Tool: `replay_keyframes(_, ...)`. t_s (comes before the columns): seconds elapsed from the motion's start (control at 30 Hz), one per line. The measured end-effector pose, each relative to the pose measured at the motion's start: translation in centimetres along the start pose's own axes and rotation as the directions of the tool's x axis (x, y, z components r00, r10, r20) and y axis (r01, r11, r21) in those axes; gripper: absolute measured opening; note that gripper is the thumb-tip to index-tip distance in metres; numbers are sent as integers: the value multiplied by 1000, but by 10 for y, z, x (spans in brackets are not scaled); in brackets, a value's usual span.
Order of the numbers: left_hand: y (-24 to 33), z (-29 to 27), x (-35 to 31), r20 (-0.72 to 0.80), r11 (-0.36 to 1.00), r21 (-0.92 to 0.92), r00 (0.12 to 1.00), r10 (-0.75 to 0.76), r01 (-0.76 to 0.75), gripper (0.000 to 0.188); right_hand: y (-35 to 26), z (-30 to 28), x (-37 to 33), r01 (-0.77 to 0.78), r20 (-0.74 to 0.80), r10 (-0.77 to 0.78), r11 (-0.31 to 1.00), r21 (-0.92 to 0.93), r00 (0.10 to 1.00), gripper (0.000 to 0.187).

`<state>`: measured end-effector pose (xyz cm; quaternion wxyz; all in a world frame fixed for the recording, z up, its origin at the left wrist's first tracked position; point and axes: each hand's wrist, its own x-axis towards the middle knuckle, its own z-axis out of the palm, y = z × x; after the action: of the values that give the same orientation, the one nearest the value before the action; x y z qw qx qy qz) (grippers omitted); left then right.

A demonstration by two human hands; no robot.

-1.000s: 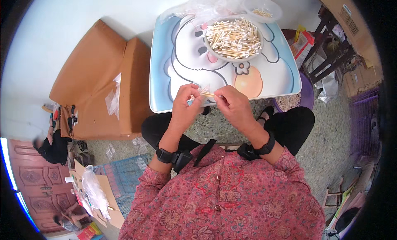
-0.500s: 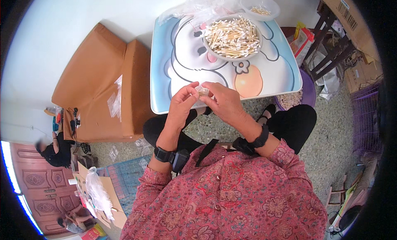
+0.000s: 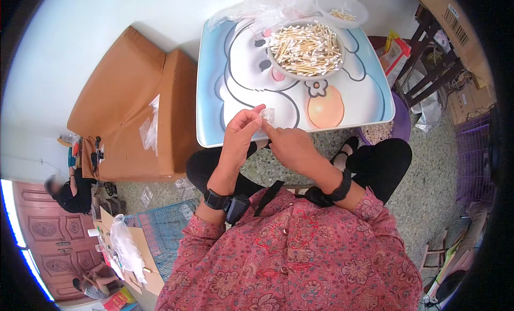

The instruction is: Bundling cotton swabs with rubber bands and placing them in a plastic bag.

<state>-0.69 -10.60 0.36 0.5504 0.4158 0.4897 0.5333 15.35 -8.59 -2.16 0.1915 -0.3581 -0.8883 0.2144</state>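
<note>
My left hand [image 3: 239,133] is closed, pinching a small clear plastic bag [image 3: 269,115] between thumb and fingers over the near edge of a low table [image 3: 211,133]. From the other side my right hand [image 3: 294,148] comes to the bag's near edge. Its forefinger reaches the bag beside my left thumb, and the other fingers curl under; its thumb is mostly hidden. What the bag contains is too small to make out. Beyond my hands, a round grey bowl [image 3: 285,73] heaped with cotton swabs [image 3: 306,48] stands on the table.
A clear shallow bowl [image 3: 360,11] with a few swabs and loose plastic bags [image 3: 257,11] lie at the table's far side. A purple tub [image 3: 399,126] stands at right, a brown sofa [image 3: 123,113] at left. Two people are far left, near a wire cage [image 3: 168,228].
My right hand has drawn back slightly toward me and right, its forefinger now pointing at the bag. More of the bag shows. My left hand keeps its pinch.
</note>
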Motion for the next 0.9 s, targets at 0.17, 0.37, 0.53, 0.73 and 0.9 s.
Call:
replay_keyframes(0.17, 3, 3, 1, -41, 999, -46, 999, -4, 2, 6, -4, -3, 2, -42, -111, 38, 999, -34, 993, 54)
replay_keyframes(0.37, -3, -4, 3, -79, 998, -63, 997, 14, -19, 6, -8, -19, -10, 21, -56, -21, 1000, 2, 998, 55)
replay_keyframes(0.53, -3, -1, 5, -83, 997, -70, 996, 20, -26, 8, -7, -8, -7, 69, -170, -70, 998, -17, 983, 55)
replay_keyframes(0.73, 1, -3, 2, -69, 998, -65, 998, 12, -17, 3, -6, -5, -5, 53, -173, -58, 998, -32, 983, 56)
replay_keyframes(0.9, 0, 0, 1, -104, 998, -46, 994, 37, -42, 6, -6, -5, -6, 47, -183, -48, 999, -13, 982, 54)
